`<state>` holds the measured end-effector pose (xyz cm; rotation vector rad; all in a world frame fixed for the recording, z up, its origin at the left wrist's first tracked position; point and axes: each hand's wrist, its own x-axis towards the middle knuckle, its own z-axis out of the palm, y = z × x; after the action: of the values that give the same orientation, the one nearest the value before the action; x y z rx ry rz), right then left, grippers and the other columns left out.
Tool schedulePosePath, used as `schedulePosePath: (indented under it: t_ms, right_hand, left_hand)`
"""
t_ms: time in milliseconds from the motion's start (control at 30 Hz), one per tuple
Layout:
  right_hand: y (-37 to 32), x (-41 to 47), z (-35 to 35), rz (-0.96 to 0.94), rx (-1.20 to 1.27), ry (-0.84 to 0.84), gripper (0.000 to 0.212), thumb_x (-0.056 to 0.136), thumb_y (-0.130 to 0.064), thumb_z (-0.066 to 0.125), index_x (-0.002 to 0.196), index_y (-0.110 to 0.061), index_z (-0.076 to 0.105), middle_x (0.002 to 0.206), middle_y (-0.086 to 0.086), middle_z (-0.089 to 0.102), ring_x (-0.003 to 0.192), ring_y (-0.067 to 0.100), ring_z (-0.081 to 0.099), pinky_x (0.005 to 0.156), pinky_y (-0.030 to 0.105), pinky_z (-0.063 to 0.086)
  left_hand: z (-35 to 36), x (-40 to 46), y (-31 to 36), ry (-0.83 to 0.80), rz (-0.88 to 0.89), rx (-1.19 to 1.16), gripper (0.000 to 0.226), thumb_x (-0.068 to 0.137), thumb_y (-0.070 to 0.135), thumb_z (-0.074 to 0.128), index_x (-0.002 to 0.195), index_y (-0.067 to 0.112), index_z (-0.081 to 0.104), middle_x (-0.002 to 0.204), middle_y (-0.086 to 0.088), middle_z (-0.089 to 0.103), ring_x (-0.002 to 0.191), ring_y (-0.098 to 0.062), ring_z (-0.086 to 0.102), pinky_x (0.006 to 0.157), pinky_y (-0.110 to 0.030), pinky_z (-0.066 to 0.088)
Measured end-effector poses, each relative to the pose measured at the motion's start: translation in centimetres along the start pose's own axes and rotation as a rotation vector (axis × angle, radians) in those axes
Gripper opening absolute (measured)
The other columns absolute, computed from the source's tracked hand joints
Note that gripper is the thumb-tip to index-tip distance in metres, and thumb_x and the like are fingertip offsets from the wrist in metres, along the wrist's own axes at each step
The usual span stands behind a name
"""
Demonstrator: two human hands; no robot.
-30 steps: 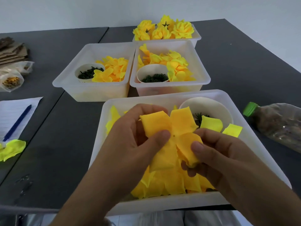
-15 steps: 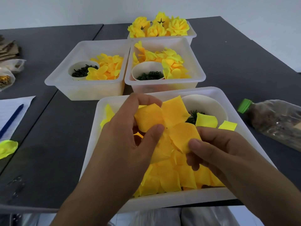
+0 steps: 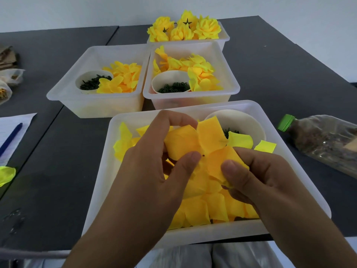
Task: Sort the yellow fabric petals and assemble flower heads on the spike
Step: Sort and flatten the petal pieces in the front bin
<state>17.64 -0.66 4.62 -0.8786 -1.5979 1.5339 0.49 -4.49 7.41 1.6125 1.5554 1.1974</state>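
Petal piece (image 3: pixel 207 140) over near tray (image 3: pixel 123 120), pinched by left hand (image 3: pixel 150 171) and right hand (image 3: pixel 257 175) (dark central speck, perhaps the spike, unclear), loose petals (image 3: pixel 204 209) below partly hidden.

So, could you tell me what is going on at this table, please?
A person is building fabric flowers. Both hands hold one orange-yellow petal piece above the near tray of loose petals: the left hand pinches one lobe, the right hand another. Two trays behind hold more petals and cups of green parts; finished flower heads fill the far tray.
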Motion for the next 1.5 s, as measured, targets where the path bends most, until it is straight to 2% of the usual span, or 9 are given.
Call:
schedulePosePath:
  t_ms: [233, 300, 467, 700, 867, 1000, 1267, 1333, 1500]
  right_hand:
    - [0.1, 0.0, 0.4, -0.052, 0.002, 0.115, 0.059, 0.076, -0.058, 0.057, 0.071, 0.002, 0.057, 0.065, 0.025, 0.052, 0.062, 0.041, 0.05, 0.059, 0.051, 0.049]
    - [0.1, 0.1, 0.4, -0.031, 0.034, 0.134, 0.064, 0.072, -0.061, 0.062, 0.062, 0.002, 0.054, 0.055, 0.02, 0.049, 0.051, 0.035, 0.046, 0.049, 0.042, 0.046]
    - [-0.4, 0.2, 0.9, -0.11, 0.009, 0.099, 0.052, 0.074, -0.063, 0.057, 0.052, -0.016, 0.059, 0.045, -0.01, 0.043, 0.044, -0.001, 0.039, 0.046, 0.01, 0.035]
    - [-0.6, -0.1, 1.5, -0.091, 0.01, 0.076, 0.048, 0.079, -0.052, 0.061, 0.058, -0.01, 0.052, 0.053, -0.004, 0.038, 0.047, 0.003, 0.035, 0.046, 0.014, 0.033]
    - [-0.6, -0.4, 1.6, -0.114, 0.004, 0.114, 0.04, 0.082, -0.039, 0.065, 0.062, -0.006, 0.056, 0.051, -0.008, 0.042, 0.047, 0.003, 0.04, 0.046, 0.014, 0.037]
    - [-0.1, -0.6, 1.9, -0.138, -0.098, 0.158, 0.04, 0.084, -0.042, 0.062, 0.068, -0.005, 0.061, 0.058, 0.004, 0.054, 0.052, 0.006, 0.053, 0.051, 0.015, 0.044]
    - [-0.7, -0.6, 1.2, -0.018, -0.226, 0.176, 0.03, 0.072, -0.052, 0.072, 0.069, -0.023, 0.066, 0.059, 0.0, 0.062, 0.054, 0.007, 0.053, 0.052, 0.019, 0.044]
    - [-0.7, -0.6, 1.1, 0.002, -0.254, 0.192, 0.033, 0.067, -0.053, 0.066, 0.068, -0.02, 0.065, 0.057, 0.001, 0.059, 0.053, 0.006, 0.051, 0.051, 0.02, 0.043]
    - [-0.9, -0.5, 1.3, -0.006, -0.301, 0.219, 0.052, 0.07, -0.059, 0.07, 0.061, -0.01, 0.058, 0.054, 0.011, 0.049, 0.048, 0.007, 0.043, 0.045, 0.02, 0.036]
  left_hand:
    - [0.6, -0.3, 0.4, 0.121, 0.151, 0.351, 0.035, 0.083, 0.047, 0.057, 0.116, 0.052, 0.049, 0.127, 0.022, 0.044, 0.124, -0.004, 0.04, 0.094, -0.026, 0.04]
    - [0.4, -0.3, 0.8, 0.082, 0.198, 0.345, 0.019, 0.088, 0.05, 0.049, 0.1, 0.045, 0.063, 0.116, 0.025, 0.053, 0.118, -0.004, 0.046, 0.09, -0.033, 0.043]
    - [0.3, -0.6, 1.2, -0.111, 0.112, 0.135, 0.026, 0.076, 0.06, 0.06, 0.089, 0.038, 0.066, 0.085, 0.023, 0.067, 0.084, 0.0, 0.065, 0.065, -0.016, 0.051]
    - [-0.2, -0.4, -0.1, 0.089, -0.049, -0.097, 0.019, 0.078, 0.044, 0.07, 0.082, 0.025, 0.069, 0.073, 0.006, 0.071, 0.067, -0.006, 0.066, 0.057, -0.022, 0.055]
    - [-0.3, -0.8, -0.7, 0.183, -0.169, -0.325, 0.036, 0.075, 0.04, 0.077, 0.091, 0.009, 0.069, 0.087, -0.018, 0.071, 0.085, -0.04, 0.066, 0.078, -0.059, 0.054]
    - [0.9, -1.1, -0.5, 0.14, -0.326, -0.451, 0.027, 0.072, 0.038, 0.076, 0.091, 0.019, 0.071, 0.094, -0.022, 0.068, 0.094, -0.047, 0.06, 0.083, -0.065, 0.051]
    - [2.3, -1.5, -0.1, 0.273, -0.106, -0.066, 0.015, 0.083, 0.04, 0.047, 0.08, 0.028, 0.056, 0.069, 0.009, 0.064, 0.055, -0.014, 0.054, 0.045, -0.022, 0.046]
    - [2.3, -1.6, -0.2, 0.258, -0.073, -0.034, 0.005, 0.084, 0.039, 0.051, 0.089, 0.038, 0.051, 0.076, 0.014, 0.067, 0.064, -0.004, 0.063, 0.051, -0.023, 0.054]
    - [1.6, -1.7, 0.2, 0.16, 0.156, 0.129, 0.033, 0.089, 0.022, 0.055, 0.098, 0.05, 0.04, 0.091, 0.014, 0.061, 0.077, -0.013, 0.066, 0.052, -0.033, 0.057]
